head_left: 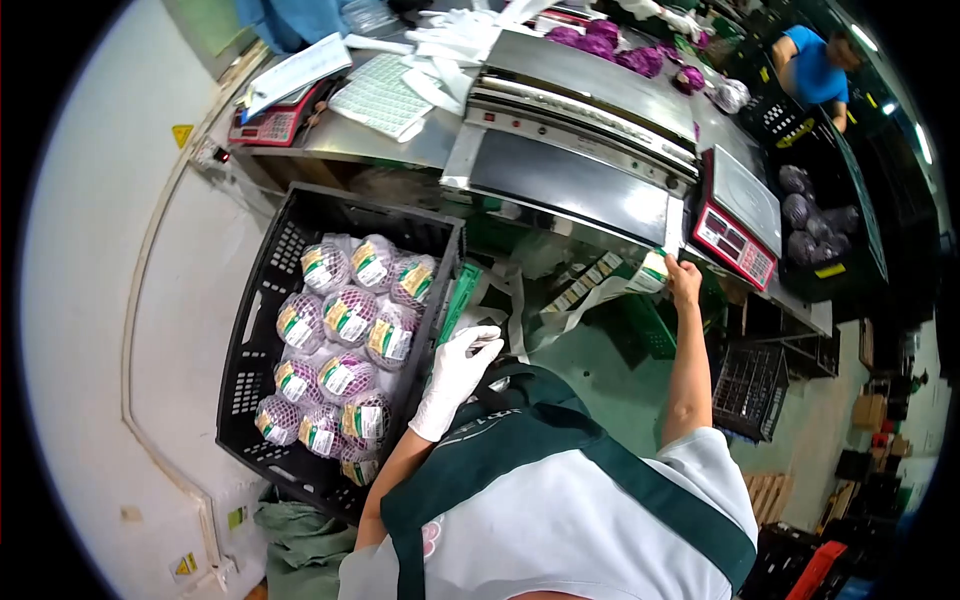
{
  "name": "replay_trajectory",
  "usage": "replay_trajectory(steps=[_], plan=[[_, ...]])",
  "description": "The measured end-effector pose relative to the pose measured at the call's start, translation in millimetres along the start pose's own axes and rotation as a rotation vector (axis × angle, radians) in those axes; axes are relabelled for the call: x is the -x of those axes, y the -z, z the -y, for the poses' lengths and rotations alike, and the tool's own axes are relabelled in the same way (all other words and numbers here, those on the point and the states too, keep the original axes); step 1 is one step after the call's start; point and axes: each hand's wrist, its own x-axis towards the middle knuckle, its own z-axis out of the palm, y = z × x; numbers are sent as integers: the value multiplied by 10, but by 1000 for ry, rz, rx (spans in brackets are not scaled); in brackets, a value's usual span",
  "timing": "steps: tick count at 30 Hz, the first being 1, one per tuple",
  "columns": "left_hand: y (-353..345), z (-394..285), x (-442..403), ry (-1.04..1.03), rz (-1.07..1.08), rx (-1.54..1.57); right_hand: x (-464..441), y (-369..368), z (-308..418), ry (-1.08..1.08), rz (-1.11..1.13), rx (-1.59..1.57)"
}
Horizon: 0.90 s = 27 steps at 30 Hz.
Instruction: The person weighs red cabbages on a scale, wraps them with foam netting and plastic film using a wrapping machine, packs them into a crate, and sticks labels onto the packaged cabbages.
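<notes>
My left hand (458,378), in a white glove, is held in front of my apron beside the crate, its fingers curled together. I cannot make out whether anything is in them. My bare right hand (684,281) is at the front edge of the wrapping machine (570,178), pinching a printed label (651,271) on a pale strip that hangs below the bench. To my left, a black crate (240,345) holds several purple cabbages (350,315), wrapped in film and netting and bearing labels.
A red-framed scale (735,235) stands right of the machine, another scale (268,124) at the left. Loose purple cabbages (600,40) lie behind. A person in blue (815,65) is near a dark crate (835,278) at right. A green crate (655,325) sits under the bench.
</notes>
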Motion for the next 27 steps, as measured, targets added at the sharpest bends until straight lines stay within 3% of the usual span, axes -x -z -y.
replay_trajectory(steps=[5,6,7,8,9,10,12,14,16,17,20,21,24,26,27], plan=[[99,151,114,41,-81,35,-196,20,-110,-278,209,-493],[111,195,123,70,-73,54,-331,5,-208,-283,121,-467],[131,178,135,55,-89,42,-367,115,-155,-248,197,-331],[158,160,141,41,-102,28,-552,171,-239,-104,70,87],[190,165,141,5,-115,-4,-100,0,210,275,-275,833],[219,143,146,23,-136,40,244,-183,557,308,-436,873],[293,178,119,23,-170,47,582,-445,1083,522,-413,777],[381,181,56,43,-205,66,380,-802,1166,668,-32,371],[465,156,-22,60,-252,45,880,-1559,1724,640,267,218],[504,150,-66,41,-287,45,936,-1945,1859,790,354,302],[661,169,-215,48,-385,26,1135,-3213,2109,974,615,376],[683,224,-258,94,-437,80,1136,-3667,2112,897,726,345],[819,166,-389,92,-563,23,922,-4922,1999,859,762,505],[851,164,-475,128,-628,31,761,-5481,1841,926,467,792],[856,164,-505,155,-675,46,689,-5627,1812,928,488,789]])
